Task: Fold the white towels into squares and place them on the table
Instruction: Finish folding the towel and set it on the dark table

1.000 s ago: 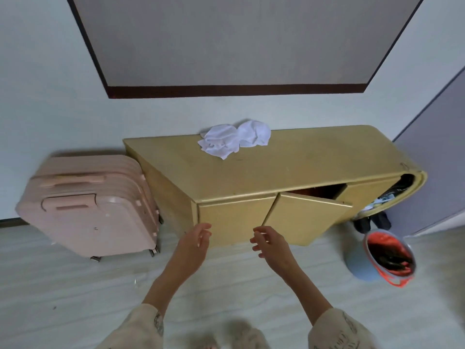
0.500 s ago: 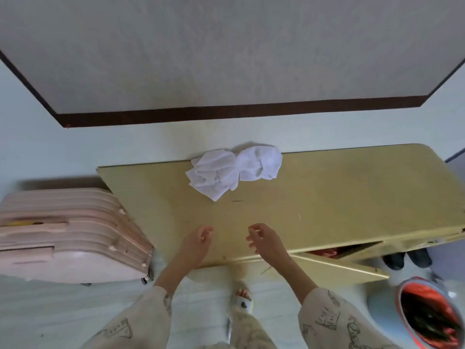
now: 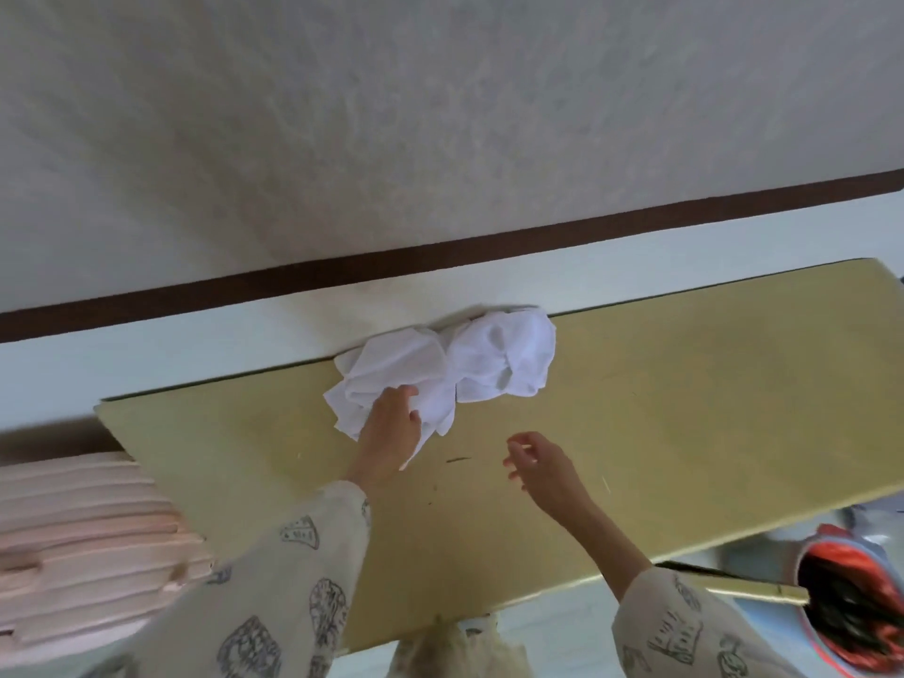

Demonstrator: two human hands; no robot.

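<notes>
Table (image 3: 685,433), long and yellow, runs left to right along the wall. Two crumpled white towels (image 3: 440,369) lie side by side touching at the table's back edge, none folded. Left hand (image 3: 391,428) rests on the left towel, fingers curling into it. Right hand (image 3: 543,467) hovers nearer the front edge, loosely curled, holding nothing.

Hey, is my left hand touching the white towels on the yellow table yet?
Touching. The head view shows the left hand laid on the near, left part of the crumpled white towels, fingers on the cloth. The right hand hangs apart over the table.
</notes>
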